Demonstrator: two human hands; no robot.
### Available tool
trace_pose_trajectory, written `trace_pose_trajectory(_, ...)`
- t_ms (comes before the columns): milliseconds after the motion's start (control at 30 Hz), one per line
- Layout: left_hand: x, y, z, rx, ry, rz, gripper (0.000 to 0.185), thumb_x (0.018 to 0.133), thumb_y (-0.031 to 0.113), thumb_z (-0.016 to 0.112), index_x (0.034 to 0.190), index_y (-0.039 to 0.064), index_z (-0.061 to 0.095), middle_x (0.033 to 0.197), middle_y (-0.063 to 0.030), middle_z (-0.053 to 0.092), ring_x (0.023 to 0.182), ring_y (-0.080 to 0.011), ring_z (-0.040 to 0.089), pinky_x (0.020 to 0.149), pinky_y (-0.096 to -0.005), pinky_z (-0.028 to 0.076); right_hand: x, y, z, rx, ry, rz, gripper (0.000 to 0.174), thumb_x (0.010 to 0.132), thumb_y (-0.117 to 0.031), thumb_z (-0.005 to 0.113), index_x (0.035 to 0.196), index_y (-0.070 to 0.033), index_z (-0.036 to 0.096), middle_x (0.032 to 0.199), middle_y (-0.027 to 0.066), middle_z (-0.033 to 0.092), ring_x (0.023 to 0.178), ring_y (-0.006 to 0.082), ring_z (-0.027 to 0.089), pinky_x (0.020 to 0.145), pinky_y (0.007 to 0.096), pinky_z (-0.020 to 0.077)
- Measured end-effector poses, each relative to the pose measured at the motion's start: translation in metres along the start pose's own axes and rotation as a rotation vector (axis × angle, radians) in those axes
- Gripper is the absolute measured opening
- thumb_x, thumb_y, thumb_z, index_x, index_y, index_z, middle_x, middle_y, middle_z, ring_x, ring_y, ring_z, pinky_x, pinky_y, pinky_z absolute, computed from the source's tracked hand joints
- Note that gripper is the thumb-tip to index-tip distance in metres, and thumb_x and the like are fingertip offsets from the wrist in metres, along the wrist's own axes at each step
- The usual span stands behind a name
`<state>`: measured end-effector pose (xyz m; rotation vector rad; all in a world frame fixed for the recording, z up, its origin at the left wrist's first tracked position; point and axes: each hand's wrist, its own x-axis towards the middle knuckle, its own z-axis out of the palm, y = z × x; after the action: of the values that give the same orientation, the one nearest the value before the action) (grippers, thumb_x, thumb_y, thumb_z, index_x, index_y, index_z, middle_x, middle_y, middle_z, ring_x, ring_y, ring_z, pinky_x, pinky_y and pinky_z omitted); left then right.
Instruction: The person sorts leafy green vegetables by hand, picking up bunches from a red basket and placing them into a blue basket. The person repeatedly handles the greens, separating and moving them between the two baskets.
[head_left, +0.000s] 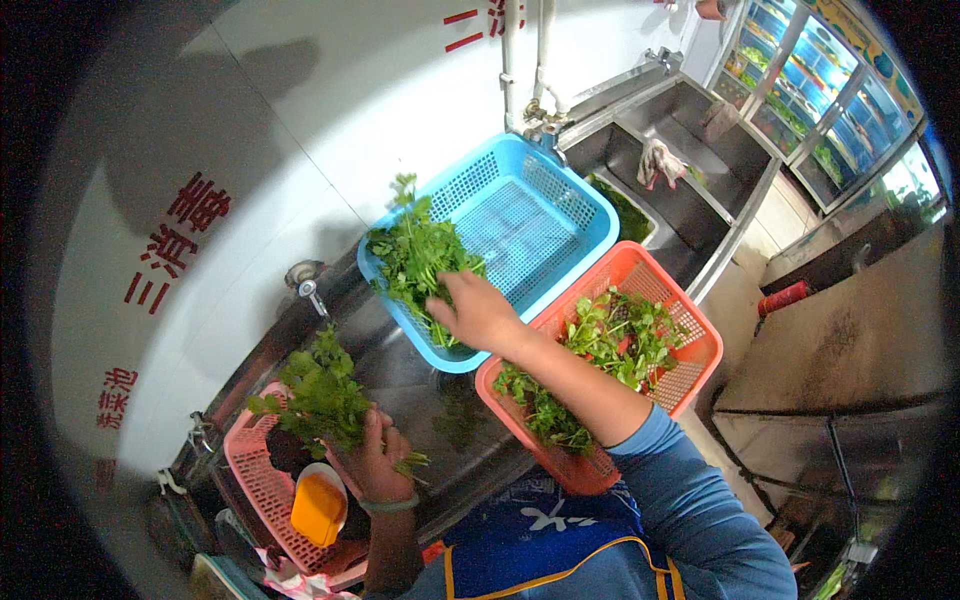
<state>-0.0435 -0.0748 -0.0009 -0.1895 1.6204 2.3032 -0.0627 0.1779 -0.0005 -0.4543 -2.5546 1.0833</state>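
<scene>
My left hand (382, 461) grips a bunch of leafy green herbs (322, 390), leaves up and cut stems poking out below the fingers. It hangs over the near side of a dark metal sink (405, 405), beside a pink plastic basket (259, 465). My right hand (480, 311) reaches into a blue plastic basket (517, 225). Its thumb and fingers are apart at the edge of a heap of greens (420, 255) on the basket's left side. Below my right forearm, a red-orange plastic basket (547, 450) holds loose leafy sprigs (622, 337).
In the pink basket lies an orange block-like item (319, 510) with something white beneath. A tap (311, 292) juts from the wall. Farther right are more sink basins (675, 180), with a cloth-like item (660, 161) on a divider. A glass-fronted cabinet (817, 90) stands beyond.
</scene>
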Motion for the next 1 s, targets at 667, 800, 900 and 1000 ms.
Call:
trace_pose_trajectory(667, -0.016, -0.009, 0.066, 0.133, -0.069, -0.216, 0.020, 0.095, 0.021, 0.055, 0.103, 0.003, 0.058, 0.074, 0.0017, 0.049, 0.046, -0.0043, 0.031, 0.044, -0.0217, 0.027, -0.211, 0.095, -0.152, -0.196, 0.267, 0.388, 0.013, 0.087, -0.010, 0.061, 0.097, -0.002, 0.064, 0.091, 0.0152, 0.063, 0.084, 0.0322, 0.063, 0.075, 0.0379, 0.0501)
trace_pose_trajectory(800, -0.032, -0.010, 0.077, 0.248, -0.048, -0.168, 0.017, 0.095, 0.021, 0.056, 0.097, 0.005, 0.059, 0.068, 0.0028, 0.047, 0.044, -0.0054, 0.030, 0.044, -0.0231, 0.028, -0.222, 0.106, -0.155, -0.270, 0.328, 0.278, 0.011, 0.085, -0.009, 0.061, 0.093, -0.003, 0.065, 0.085, 0.0141, 0.063, 0.077, 0.0318, 0.063, 0.069, 0.0395, 0.0503)
trace_pose_trajectory(900, -0.042, -0.020, 0.090, 0.258, -0.021, -0.148, 0.015, 0.094, 0.021, 0.057, 0.094, 0.005, 0.059, 0.066, 0.0028, 0.047, 0.044, -0.0054, 0.031, 0.044, -0.0233, 0.028, -0.225, 0.110, -0.151, -0.259, 0.324, 0.227, 0.010, 0.084, -0.009, 0.062, 0.092, -0.004, 0.065, 0.083, 0.0139, 0.062, 0.076, 0.0317, 0.062, 0.067, 0.0404, 0.0502)
trace_pose_trajectory(1000, -0.049, -0.032, 0.098, 0.088, -0.017, -0.224, 0.015, 0.093, 0.021, 0.059, 0.092, 0.006, 0.059, 0.066, 0.0026, 0.048, 0.045, -0.0055, 0.032, 0.044, -0.0231, 0.028, -0.225, 0.114, -0.149, -0.311, 0.329, 0.233, 0.009, 0.083, -0.010, 0.062, 0.091, -0.006, 0.065, 0.083, 0.0129, 0.063, 0.075, 0.0310, 0.063, 0.066, 0.0400, 0.0504)
